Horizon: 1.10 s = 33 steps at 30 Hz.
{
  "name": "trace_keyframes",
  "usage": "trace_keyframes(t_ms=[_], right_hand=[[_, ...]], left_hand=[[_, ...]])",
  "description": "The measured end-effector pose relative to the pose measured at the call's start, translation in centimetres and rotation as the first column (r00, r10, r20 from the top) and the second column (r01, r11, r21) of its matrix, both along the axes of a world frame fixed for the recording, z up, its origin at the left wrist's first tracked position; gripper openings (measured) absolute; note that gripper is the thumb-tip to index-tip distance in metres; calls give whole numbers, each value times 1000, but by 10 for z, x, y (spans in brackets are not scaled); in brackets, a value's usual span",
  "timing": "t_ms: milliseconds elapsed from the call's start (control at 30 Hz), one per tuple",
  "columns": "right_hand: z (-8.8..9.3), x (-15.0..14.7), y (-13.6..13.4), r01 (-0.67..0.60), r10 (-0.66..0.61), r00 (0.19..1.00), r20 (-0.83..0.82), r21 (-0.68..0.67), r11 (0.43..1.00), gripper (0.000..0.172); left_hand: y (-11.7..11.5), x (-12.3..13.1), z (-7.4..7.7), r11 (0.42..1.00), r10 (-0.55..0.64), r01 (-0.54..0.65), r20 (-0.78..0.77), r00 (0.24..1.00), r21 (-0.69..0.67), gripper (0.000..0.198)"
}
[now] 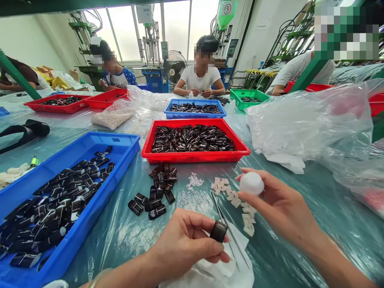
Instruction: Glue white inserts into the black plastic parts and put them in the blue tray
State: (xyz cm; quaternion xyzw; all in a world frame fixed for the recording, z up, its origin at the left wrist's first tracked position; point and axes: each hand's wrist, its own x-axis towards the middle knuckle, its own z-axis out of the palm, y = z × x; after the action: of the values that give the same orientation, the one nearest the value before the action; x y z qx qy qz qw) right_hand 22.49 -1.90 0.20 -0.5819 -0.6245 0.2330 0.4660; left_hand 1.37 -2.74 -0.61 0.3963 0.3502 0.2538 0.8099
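Note:
My left hand [189, 242] pinches a small black plastic piece [219, 231] between thumb and fingers, low in the middle of the view. To its right, my right hand [280, 204] is closed around a smooth white rounded object [251, 183]; whether it is a bottle I cannot tell. Metal tweezers [222, 216] lie partly behind the left hand, across a white sheet [244, 276]. Pale flat pieces [232, 194] form a curved row between the tweezers and the right hand. Several loose black pieces [160, 188] lie beyond the left hand, beside small white scraps [195, 181].
A red tray [196, 157] heaped with black pieces stands ahead. On the left is a large blue tray [120, 168] of similar pieces. Clear plastic bags [312, 120] bulge at the right. Across the table sit several people [201, 74], with more trays before them.

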Motion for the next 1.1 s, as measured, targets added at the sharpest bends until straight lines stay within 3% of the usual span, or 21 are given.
trace_keyframes(t_ms=[100, 200, 400, 633, 1100], right_hand=[[4, -7, -11, -168, 69, 922, 380, 233, 958, 32], [9, -12, -15, -278, 35, 833, 553, 362, 890, 37], [16, -17, -16, -328, -21, 770, 638, 425, 844, 39], [11, -15, -20, -343, -71, 747, 661, 476, 810, 40], [7, -12, -26, -431, 22, 699, 715, 397, 810, 35]], left_hand=[[-1, 0, -1, 1000, -4, 4, 26, 1000, -7, 16], [-1, 0, -3, 1000, -25, 25, 25, 999, -11, 16], [1, 0, -2, 997, -74, 74, 0, 997, -20, 16], [0, -1, -3, 995, -102, 102, -21, 995, 5, 18], [0, -1, -1, 990, -139, 139, -65, 988, -6, 18]])
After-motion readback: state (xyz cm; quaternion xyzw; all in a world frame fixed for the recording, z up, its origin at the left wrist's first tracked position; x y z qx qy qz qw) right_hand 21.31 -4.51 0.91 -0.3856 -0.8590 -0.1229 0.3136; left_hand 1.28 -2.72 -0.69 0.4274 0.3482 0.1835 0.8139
